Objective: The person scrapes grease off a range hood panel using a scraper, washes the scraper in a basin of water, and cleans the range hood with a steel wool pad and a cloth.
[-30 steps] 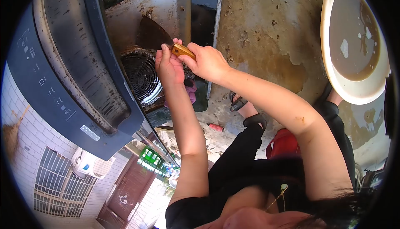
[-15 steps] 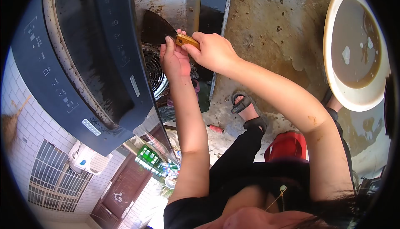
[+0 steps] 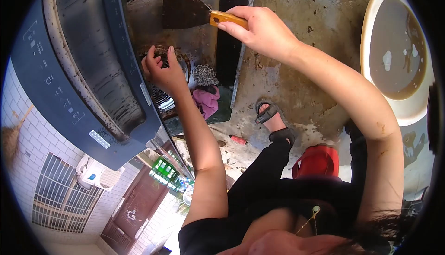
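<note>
My right hand (image 3: 269,32) grips the wooden handle of a putty knife (image 3: 185,9), whose broad dark blade points left above a grimy metal interior. My left hand (image 3: 164,72) is beside the dirty round wire grille (image 3: 167,102), with thumb and fingers apart and nothing visible in them. Both are at a large dark range hood (image 3: 109,37) with a glossy front panel. Below and right of my left hand lie a steel wool scourer (image 3: 205,75) and a pink cloth (image 3: 207,99).
A white basin (image 3: 368,51) of murky water stands at the right. A red plastic stool (image 3: 320,162) is by my legs, and a small red item (image 3: 238,140) lies on the wet, stained floor (image 3: 287,69). Green bottles (image 3: 166,169) stand in the background.
My hands have moved apart. The putty knife has risen and shifted right with my right hand, while my left hand has left its blade and dropped down and left, uncovering the scourer.
</note>
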A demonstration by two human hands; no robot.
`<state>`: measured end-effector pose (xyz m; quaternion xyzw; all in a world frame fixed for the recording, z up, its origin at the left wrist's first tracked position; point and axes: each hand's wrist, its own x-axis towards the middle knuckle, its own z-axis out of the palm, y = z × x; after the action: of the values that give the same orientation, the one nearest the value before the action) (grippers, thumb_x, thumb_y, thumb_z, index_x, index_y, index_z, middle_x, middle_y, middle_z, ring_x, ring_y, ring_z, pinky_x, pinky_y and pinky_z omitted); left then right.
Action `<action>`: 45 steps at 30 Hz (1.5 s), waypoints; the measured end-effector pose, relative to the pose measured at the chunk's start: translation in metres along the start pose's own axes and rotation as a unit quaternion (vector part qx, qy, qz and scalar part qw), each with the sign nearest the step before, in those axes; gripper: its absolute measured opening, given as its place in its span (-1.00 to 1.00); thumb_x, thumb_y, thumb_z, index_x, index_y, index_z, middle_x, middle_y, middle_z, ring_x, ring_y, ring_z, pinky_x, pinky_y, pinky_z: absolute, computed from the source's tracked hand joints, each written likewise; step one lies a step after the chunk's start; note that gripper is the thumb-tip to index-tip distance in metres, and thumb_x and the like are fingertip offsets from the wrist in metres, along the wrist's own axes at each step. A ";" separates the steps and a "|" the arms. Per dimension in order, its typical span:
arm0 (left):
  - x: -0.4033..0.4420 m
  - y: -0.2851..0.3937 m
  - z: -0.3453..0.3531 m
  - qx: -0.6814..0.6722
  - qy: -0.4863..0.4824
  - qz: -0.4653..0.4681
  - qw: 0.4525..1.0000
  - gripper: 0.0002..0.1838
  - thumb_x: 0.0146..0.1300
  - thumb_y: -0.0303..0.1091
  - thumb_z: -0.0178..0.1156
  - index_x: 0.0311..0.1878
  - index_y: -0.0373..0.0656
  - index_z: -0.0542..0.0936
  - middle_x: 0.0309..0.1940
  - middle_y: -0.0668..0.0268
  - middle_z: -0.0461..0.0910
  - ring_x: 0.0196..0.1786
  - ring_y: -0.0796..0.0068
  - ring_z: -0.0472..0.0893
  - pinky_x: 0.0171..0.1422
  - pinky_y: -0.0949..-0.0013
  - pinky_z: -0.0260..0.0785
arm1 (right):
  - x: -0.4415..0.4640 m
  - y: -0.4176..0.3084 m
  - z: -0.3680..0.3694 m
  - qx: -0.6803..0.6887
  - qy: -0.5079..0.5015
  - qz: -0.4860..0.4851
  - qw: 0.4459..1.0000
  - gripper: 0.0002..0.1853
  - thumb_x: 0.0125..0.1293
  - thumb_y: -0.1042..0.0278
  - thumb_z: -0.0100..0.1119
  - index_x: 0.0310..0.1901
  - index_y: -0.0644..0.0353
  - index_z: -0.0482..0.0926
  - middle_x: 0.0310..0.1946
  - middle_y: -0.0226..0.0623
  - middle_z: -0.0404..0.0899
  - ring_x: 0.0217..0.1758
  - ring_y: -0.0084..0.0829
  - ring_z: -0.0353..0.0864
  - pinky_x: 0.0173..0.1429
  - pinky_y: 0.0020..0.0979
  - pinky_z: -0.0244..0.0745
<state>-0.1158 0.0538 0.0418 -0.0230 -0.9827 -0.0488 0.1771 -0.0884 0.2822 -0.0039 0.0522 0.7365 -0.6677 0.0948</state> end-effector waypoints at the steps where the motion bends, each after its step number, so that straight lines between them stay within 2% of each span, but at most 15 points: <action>1: 0.001 0.001 -0.001 0.047 -0.020 0.020 0.999 -0.50 -0.07 -0.33 0.37 -0.01 -0.12 0.44 -0.10 0.16 0.39 -0.16 0.30 0.43 -0.06 0.27 0.35 | -0.006 0.002 -0.017 -0.037 -0.020 -0.003 0.999 -0.64 0.18 0.03 0.06 -0.25 0.18 0.56 -0.56 -0.13 0.53 -0.46 -0.15 0.53 -0.31 -0.25 0.41; 3: 0.001 0.005 0.000 0.136 -0.064 0.058 0.987 -0.37 -0.19 -0.31 0.44 0.04 -0.04 0.42 -0.01 0.18 0.22 -0.05 0.25 0.31 0.01 0.24 0.29 | -0.028 0.006 -0.051 -0.051 -0.029 -0.023 0.998 -0.66 0.20 0.07 0.07 -0.21 0.21 0.54 -0.60 -0.13 0.49 -0.54 -0.21 0.47 -0.37 -0.30 0.37; 6: -0.003 -0.008 0.006 0.102 -0.099 0.076 0.987 -0.26 -0.26 -0.28 0.47 0.09 -0.02 0.37 0.02 0.18 0.21 0.03 0.14 0.23 0.04 0.16 0.23 | -0.078 -0.014 -0.109 -0.064 -0.089 0.097 0.989 -0.67 0.20 0.17 0.13 -0.17 0.31 0.52 -0.55 -0.14 0.49 -0.53 -0.33 0.45 -0.34 -0.41 0.38; 8: -0.003 -0.011 0.009 0.093 -0.035 0.100 0.990 -0.48 -0.11 -0.30 0.38 -0.01 -0.06 0.45 -0.05 0.18 0.29 -0.02 0.19 0.32 0.01 0.20 0.26 | -0.112 -0.022 -0.135 -0.061 -0.085 0.139 0.985 -0.66 0.22 0.19 0.12 -0.13 0.34 0.50 -0.51 -0.26 0.52 -0.47 -0.49 0.45 -0.26 -0.49 0.39; 12: 0.002 -0.039 0.027 0.124 0.082 0.115 0.982 -0.82 0.05 -0.37 0.24 -0.24 -0.12 0.56 -0.22 0.22 0.41 -0.13 0.20 0.42 -0.07 0.22 0.32 | -0.167 -0.036 -0.150 0.070 0.014 0.245 0.967 -0.67 0.27 0.18 0.08 -0.09 0.29 0.48 -0.61 -0.50 0.41 -0.59 -0.68 0.31 -0.49 -0.61 0.24; 16: 0.002 -0.036 0.029 0.101 0.077 0.088 0.988 -0.88 0.05 -0.38 0.23 -0.33 -0.14 0.57 -0.27 0.25 0.43 -0.14 0.20 0.43 -0.08 0.21 0.33 | -0.177 -0.037 -0.144 0.174 0.085 0.266 0.944 -0.69 0.29 0.16 0.04 -0.07 0.21 0.48 -0.70 -0.58 0.30 -0.71 -0.78 0.18 -0.64 -0.69 0.03; 24: -0.012 -0.019 0.025 0.089 0.001 0.146 0.985 -0.93 0.09 -0.41 0.16 -0.34 -0.14 0.56 -0.24 0.25 0.47 -0.18 0.22 0.47 -0.10 0.23 0.35 | -0.162 -0.025 -0.136 0.219 0.066 0.235 0.945 -0.68 0.30 0.15 0.03 -0.07 0.21 0.48 -0.68 -0.60 0.30 -0.67 -0.78 0.23 -0.66 -0.68 0.07; 28: -0.024 -0.009 0.008 -0.069 0.091 -0.042 0.993 -0.81 0.17 -0.46 0.05 -0.14 -0.24 0.50 -0.17 0.14 0.45 -0.21 0.23 0.52 -0.10 0.24 0.39 | -0.165 -0.018 -0.139 0.218 0.059 0.223 0.948 -0.69 0.30 0.16 0.03 -0.07 0.22 0.47 -0.64 -0.59 0.32 -0.67 -0.78 0.24 -0.67 -0.67 0.08; 31: -0.064 0.007 -0.010 0.057 -0.108 0.026 0.992 -0.58 0.09 -0.28 0.22 0.01 -0.22 0.41 0.05 0.05 0.24 0.07 0.10 0.35 0.10 0.15 0.26 | -0.167 -0.015 -0.143 0.219 0.046 0.249 0.942 -0.69 0.30 0.17 0.02 -0.07 0.23 0.47 -0.64 -0.58 0.33 -0.68 -0.77 0.24 -0.67 -0.67 0.08; 32: -0.082 0.017 -0.013 0.025 -0.212 -0.018 0.977 -0.53 0.04 -0.32 0.25 0.03 -0.21 0.40 0.05 0.02 0.23 0.12 0.03 0.29 0.17 0.14 0.20 | -0.168 -0.015 -0.143 0.218 0.045 0.252 0.942 -0.69 0.30 0.17 0.02 -0.07 0.23 0.47 -0.65 -0.58 0.33 -0.69 -0.77 0.23 -0.66 -0.67 0.08; 34: -0.112 0.001 0.000 0.065 -0.260 0.031 0.963 -0.50 0.00 -0.41 0.24 0.07 -0.18 0.37 0.06 0.03 0.22 0.13 0.03 0.29 0.19 0.16 0.18 | -0.169 -0.015 -0.141 0.217 0.049 0.246 0.943 -0.69 0.30 0.16 0.02 -0.07 0.22 0.47 -0.68 -0.58 0.31 -0.71 -0.77 0.21 -0.67 -0.67 0.07; 36: -0.105 -0.009 0.001 -0.026 -0.203 -0.026 0.978 -0.45 -0.03 -0.50 0.22 0.10 -0.20 0.32 0.08 0.02 0.22 0.16 0.02 0.27 0.21 0.15 0.16 | -0.170 -0.015 -0.137 0.214 0.065 0.224 0.949 -0.68 0.30 0.14 0.02 -0.07 0.21 0.47 -0.71 -0.58 0.30 -0.72 -0.77 0.19 -0.67 -0.67 0.06; 38: -0.065 0.005 -0.005 -0.058 -0.059 0.020 0.996 -0.40 0.00 -0.48 0.21 0.15 -0.26 0.24 0.08 -0.04 0.27 0.18 -0.01 0.26 0.20 0.13 0.16 | -0.170 -0.015 -0.142 0.205 0.063 0.241 0.947 -0.68 0.30 0.14 0.02 -0.08 0.22 0.47 -0.72 -0.58 0.30 -0.74 -0.77 0.18 -0.67 -0.67 0.05; 40: -0.010 0.034 -0.017 0.027 0.028 0.017 0.999 -0.47 0.05 -0.40 0.20 0.11 -0.25 0.30 0.05 0.00 0.34 0.10 -0.02 0.33 0.12 0.12 0.22 | -0.173 -0.012 -0.143 0.207 0.050 0.255 0.943 -0.68 0.30 0.14 0.02 -0.08 0.22 0.46 -0.73 -0.56 0.30 -0.75 -0.77 0.16 -0.68 -0.67 0.04; 45: 0.022 0.028 0.007 0.117 0.014 0.050 0.992 -0.64 0.05 -0.47 0.15 -0.02 -0.21 0.42 0.04 0.12 0.38 -0.01 0.00 0.37 0.02 0.12 0.28 | -0.173 -0.012 -0.141 0.219 0.062 0.259 0.939 -0.68 0.30 0.14 0.02 -0.09 0.22 0.46 -0.74 -0.56 0.30 -0.76 -0.77 0.15 -0.69 -0.67 0.03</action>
<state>-0.1369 0.0830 0.0455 -0.0508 -0.9767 0.0751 0.1945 0.0678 0.4292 0.0566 0.3017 0.5378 -0.7602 0.2044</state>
